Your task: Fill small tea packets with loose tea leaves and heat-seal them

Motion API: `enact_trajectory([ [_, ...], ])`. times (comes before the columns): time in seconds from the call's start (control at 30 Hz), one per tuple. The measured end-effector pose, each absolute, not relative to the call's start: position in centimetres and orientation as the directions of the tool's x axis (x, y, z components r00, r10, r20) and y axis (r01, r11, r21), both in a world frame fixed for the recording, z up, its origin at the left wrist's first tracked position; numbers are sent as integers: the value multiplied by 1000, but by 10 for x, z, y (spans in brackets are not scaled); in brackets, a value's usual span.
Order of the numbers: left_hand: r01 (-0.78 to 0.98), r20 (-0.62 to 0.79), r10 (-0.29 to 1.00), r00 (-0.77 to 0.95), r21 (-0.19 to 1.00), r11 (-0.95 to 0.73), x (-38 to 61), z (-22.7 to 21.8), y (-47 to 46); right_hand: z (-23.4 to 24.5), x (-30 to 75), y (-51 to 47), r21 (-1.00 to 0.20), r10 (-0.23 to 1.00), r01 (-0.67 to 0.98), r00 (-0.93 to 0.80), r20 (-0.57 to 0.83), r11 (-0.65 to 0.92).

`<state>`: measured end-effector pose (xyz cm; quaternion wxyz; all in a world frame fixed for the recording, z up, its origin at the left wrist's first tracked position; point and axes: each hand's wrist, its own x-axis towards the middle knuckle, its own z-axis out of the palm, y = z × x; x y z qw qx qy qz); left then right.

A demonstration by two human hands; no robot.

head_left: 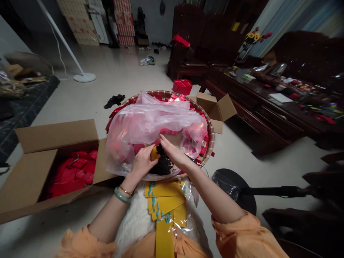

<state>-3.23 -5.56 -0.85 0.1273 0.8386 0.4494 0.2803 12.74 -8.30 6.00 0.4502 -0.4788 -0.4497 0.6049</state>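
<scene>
Left hand [142,164] clamps small orange [154,154]; right hand [173,152], fingers together, presses dark leaves [162,164]. Red packets [71,172] lie boxed [56,138] at left; more fill basket [211,138].

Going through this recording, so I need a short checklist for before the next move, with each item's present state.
1. Left hand grips the yellow item: ok.
2. Right hand contacts the dark leaves: cannot tell.
3. Plastic bag lies clear of the leaves: not ok, it bunches around them.
4. Box stands open, red packets showing: ok.
5. Yellow cards within reach on the lap: ok.
</scene>
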Motion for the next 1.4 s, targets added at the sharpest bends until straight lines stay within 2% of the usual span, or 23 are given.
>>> enact_trajectory([
  [0.13,674,377,825,422,478,-563,-35,-8,-54,59,138,-79,-933,966,-255,-128,-226,-253],
  [0.2,672,383,830,406,491,-555,-37,-8,-52,49,145,-77,-931,965,-255,-93,-245,-261],
  [0.23,671,384,833,398,497,-550,-39,-9,-51,42,148,-77,-946,965,-192,-70,-252,-261],
  [0.3,669,385,837,388,507,-544,-41,-10,-50,25,153,-77,-965,967,94,-60,-249,-243],
  [0.33,668,385,838,386,510,-542,-42,-11,-50,16,153,-78,-934,966,291,-91,-240,-205],
  [0.4,666,383,840,385,515,-540,-43,-12,-49,0,151,-83,-778,949,625,-201,-243,-67],
  [0.47,662,382,841,383,521,-538,-44,-12,-49,-11,144,-88,-606,922,794,-270,-278,50],
  [0.57,657,380,844,379,532,-534,-45,-12,-48,-19,132,-94,-461,917,884,-245,-315,78],
  [0.7,652,373,846,380,541,-531,-44,-12,-48,-26,128,-95,-453,921,888,-244,-304,85],
  [1.03,664,363,847,389,527,-531,-44,-14,-49,-26,146,-94,-593,953,800,-242,-181,90],
  [1.23,655,367,843,393,531,-537,-43,-12,-50,8,164,-84,-803,996,596,-65,-53,-3],
  [1.4,654,369,842,395,530,-539,-41,-11,-51,29,168,-81,-873,1000,487,-30,-5,10],
])
